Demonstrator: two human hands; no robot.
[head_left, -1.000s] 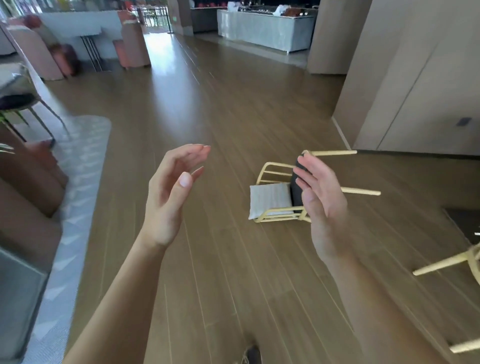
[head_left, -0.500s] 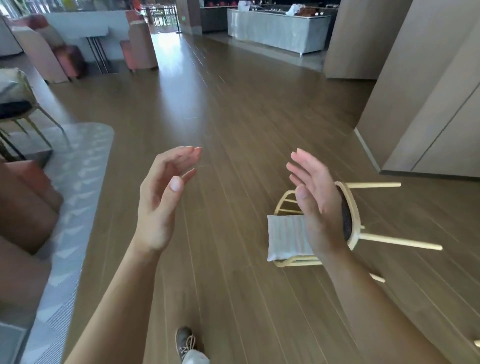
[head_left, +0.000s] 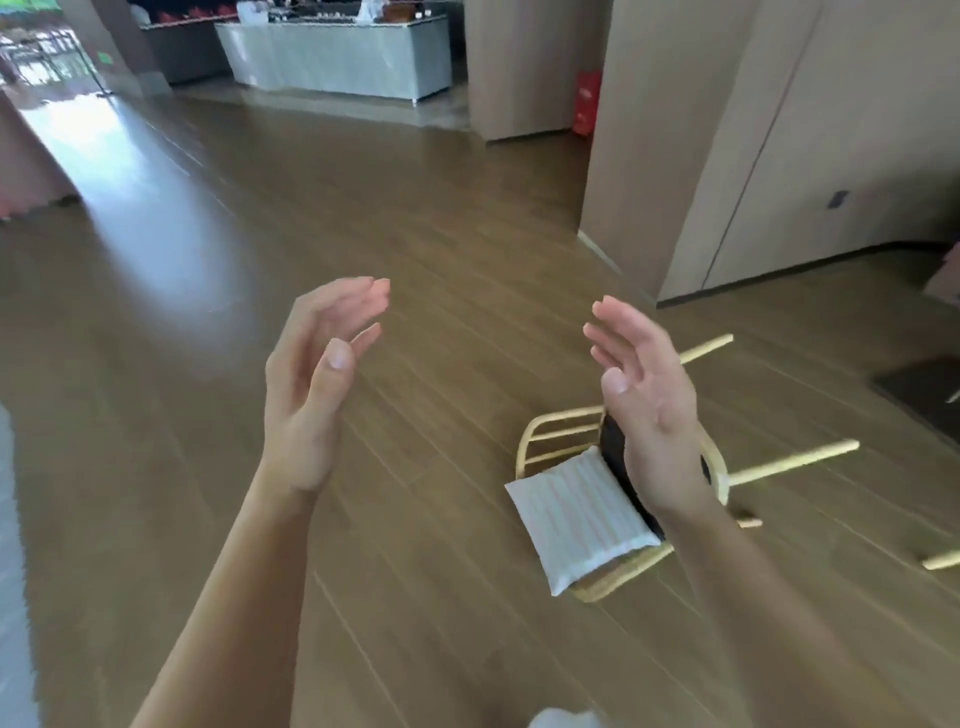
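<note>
Left grip (head_left: 317, 395) raised, palm turned right, fingers straight & close together, thumb up, nothing in it. Right grip (head_left: 649, 410) opposite, palm turned left, fingers straight & a bit fanned, also holding nothing; well apart from left, w/ bare wood floor (head_left: 415, 234) betw. them. Below & behind right grip in view: chair (head_left: 623, 576), pale wood, tipped on its side on floor, curved back toward left, legs (head_left: 795, 460) sticking out to right; wrist across part of frame in view, no contact w/ either grip to be seen. Black seat pad (head_left: 615, 457) edge-on beside wrist. White ribbed cushion (head_left: 576, 514) against chair's near side, leaning on frame, one corner toward camera. Farther right, dark mat (head_left: 924, 384) on floor near frame edge. Beige wall panels (head_left: 831, 130) beyond chair, upper right. Red box (head_left: 587, 101) at foot of a pillar, far back. Long white counter (head_left: 337, 57) across room at top, items on it too small to tell. Bright window glare on floor, upper left.
</note>
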